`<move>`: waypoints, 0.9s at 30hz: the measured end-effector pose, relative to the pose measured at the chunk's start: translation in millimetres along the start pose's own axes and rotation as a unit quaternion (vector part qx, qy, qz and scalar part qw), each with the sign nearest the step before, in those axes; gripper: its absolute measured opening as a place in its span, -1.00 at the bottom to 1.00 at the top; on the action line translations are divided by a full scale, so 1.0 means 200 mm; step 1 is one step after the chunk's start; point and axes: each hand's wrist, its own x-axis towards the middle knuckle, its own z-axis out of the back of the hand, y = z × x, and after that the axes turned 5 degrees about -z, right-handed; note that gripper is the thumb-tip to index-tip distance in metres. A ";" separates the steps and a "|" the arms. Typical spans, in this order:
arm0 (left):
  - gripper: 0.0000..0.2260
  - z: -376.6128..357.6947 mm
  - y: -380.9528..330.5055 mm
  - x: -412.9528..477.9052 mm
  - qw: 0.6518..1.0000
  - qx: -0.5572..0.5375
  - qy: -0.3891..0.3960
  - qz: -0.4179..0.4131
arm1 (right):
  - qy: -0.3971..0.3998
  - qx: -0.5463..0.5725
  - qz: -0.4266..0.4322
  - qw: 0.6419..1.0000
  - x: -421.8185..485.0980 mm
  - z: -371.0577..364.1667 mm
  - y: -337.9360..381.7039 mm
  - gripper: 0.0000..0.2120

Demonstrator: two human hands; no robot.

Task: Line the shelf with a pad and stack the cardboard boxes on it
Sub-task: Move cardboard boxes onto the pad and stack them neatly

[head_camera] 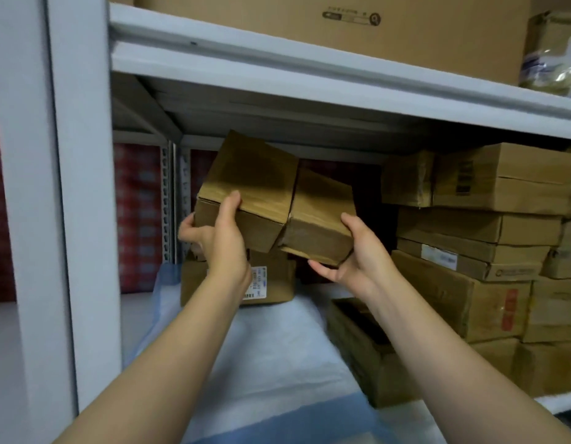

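Pad (277, 347) lies below as left hand (220, 241) grips larger box (255, 184), right hand (361, 257) grips smaller box (322, 213) beside it.

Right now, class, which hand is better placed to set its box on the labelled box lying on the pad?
Left, probably. The left hand grips the left box directly above the labelled box; the right hand holds the right box off to its side.

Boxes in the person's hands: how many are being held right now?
2. The left hand grips the left box, the right hand grips the right box; they touch side by side above the pad. A third behind them could be hidden.
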 end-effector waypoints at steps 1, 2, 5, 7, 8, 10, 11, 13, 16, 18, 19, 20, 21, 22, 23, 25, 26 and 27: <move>-0.33 -0.01 0.01 0.02 1.000 0.011 -0.015 -0.007 | 0.006 -0.012 0.003 1.000 0.05 -0.01 0.02 -0.68; -0.35 -0.03 0.01 0.03 0.999 0.023 -0.026 -0.009 | 0.008 -0.026 0.008 1.000 0.09 -0.02 0.04 -0.65; -0.35 -0.11 0.02 0.10 0.997 0.060 -0.038 -0.018 | 0.016 -0.043 0.021 0.999 0.25 -0.07 0.10 -0.61; -0.32 -0.15 0.01 0.15 0.991 0.118 -0.062 -0.017 | 0.040 -0.025 0.017 0.999 0.35 -0.10 0.13 -0.60; -0.28 -0.16 0.01 0.17 0.985 0.153 -0.075 -0.013 | 0.050 -0.024 0.019 0.998 0.39 -0.12 0.13 -0.60; -0.23 -0.17 0.00 0.23 0.979 0.186 -0.075 -0.019 | 0.062 -0.054 0.037 0.996 0.47 -0.15 0.13 -0.54; -0.26 -0.16 0.00 0.26 0.980 0.189 -0.061 -0.026 | 0.060 -0.084 0.055 0.993 0.51 -0.17 0.13 -0.46; -0.35 -0.15 0.01 0.33 0.975 0.211 -0.043 -0.050 | 0.056 -0.171 0.081 0.980 0.55 -0.20 0.12 -0.17; -0.34 -0.16 0.01 0.43 0.963 0.254 -0.045 -0.076 | 0.055 -0.264 0.095 0.958 0.62 -0.24 0.12 0.22; -0.18 -0.17 0.00 0.47 0.963 0.257 -0.035 -0.072 | 0.053 -0.281 0.097 0.953 0.69 -0.25 0.12 0.09; -0.09 -0.17 0.00 0.49 0.963 0.261 -0.028 -0.061 | 0.054 -0.282 0.099 0.953 0.73 -0.26 0.12 -0.06; -0.06 -0.17 0.01 0.52 0.962 0.268 -0.019 -0.053 | 0.053 -0.280 0.100 0.953 0.76 -0.26 0.12 -0.20; -0.09 -0.16 0.02 0.55 0.960 0.276 -0.014 -0.049 | 0.053 -0.280 0.097 0.954 0.79 -0.27 0.11 -0.31; -0.14 -0.15 0.03 0.57 0.958 0.284 -0.018 -0.044 | 0.056 -0.282 0.090 0.954 0.81 -0.27 0.10 -0.37; -0.17 -0.14 0.04 0.60 0.956 0.290 -0.027 -0.040 | 0.061 -0.289 0.078 0.952 0.82 -0.27 0.09 -0.40; -0.18 -0.10 0.07 0.61 0.959 0.280 -0.029 -0.022 | 0.073 -0.304 0.049 0.949 0.84 -0.26 0.06 -0.40; -0.14 -0.08 0.08 0.62 0.965 0.262 -0.021 -0.010 | 0.075 -0.305 0.037 0.949 0.84 -0.26 0.06 -0.39; -0.06 -0.06 0.09 0.62 0.970 0.244 -0.015 -0.003 | 0.077 -0.302 0.027 0.950 0.85 -0.26 0.05 -0.37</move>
